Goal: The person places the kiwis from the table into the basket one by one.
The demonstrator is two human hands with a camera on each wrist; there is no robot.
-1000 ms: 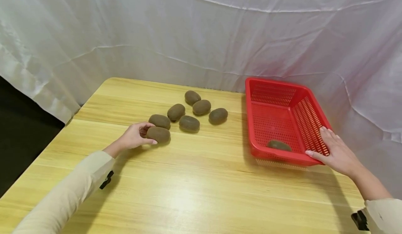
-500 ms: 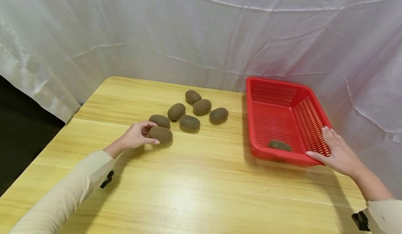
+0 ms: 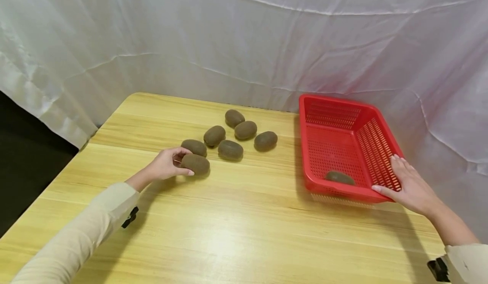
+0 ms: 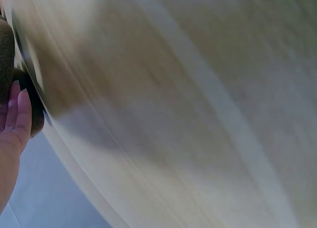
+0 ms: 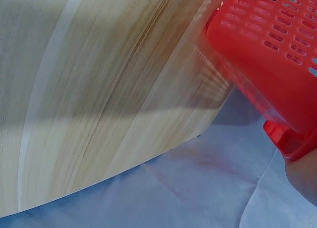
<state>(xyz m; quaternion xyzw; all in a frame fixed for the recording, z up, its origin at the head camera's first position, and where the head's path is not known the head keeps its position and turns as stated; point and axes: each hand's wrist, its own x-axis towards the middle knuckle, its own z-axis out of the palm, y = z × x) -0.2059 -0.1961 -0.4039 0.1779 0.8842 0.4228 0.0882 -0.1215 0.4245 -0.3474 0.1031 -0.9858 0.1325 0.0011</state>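
Observation:
In the head view my left hand (image 3: 167,164) holds a brown, oval kiwi (image 3: 196,164) between thumb and fingers, low over the table. Right behind it lies another kiwi (image 3: 193,147), close to my fingers. In the left wrist view the hand (image 4: 15,120) shows at the left edge, its fingers against a dark kiwi (image 4: 37,111). My right hand (image 3: 413,188) grips the near right corner of a red plastic basket (image 3: 331,185), thumb over the rim. Inside the basket, by its near wall, sits a single kiwi (image 3: 340,177). The right wrist view shows the basket's slotted side (image 5: 267,64).
Several more kiwis lie in a loose group at mid-table, among them one kiwi (image 3: 265,141) nearest the basket. The wooden table (image 3: 244,233) reaches back to a pale hanging cloth (image 3: 228,42). A dark area (image 3: 26,161) lies beyond the table's left edge.
The kiwi in my left hand has shifted slightly to the right, the hand moving with it. My right hand and the basket stay nearly where they were.

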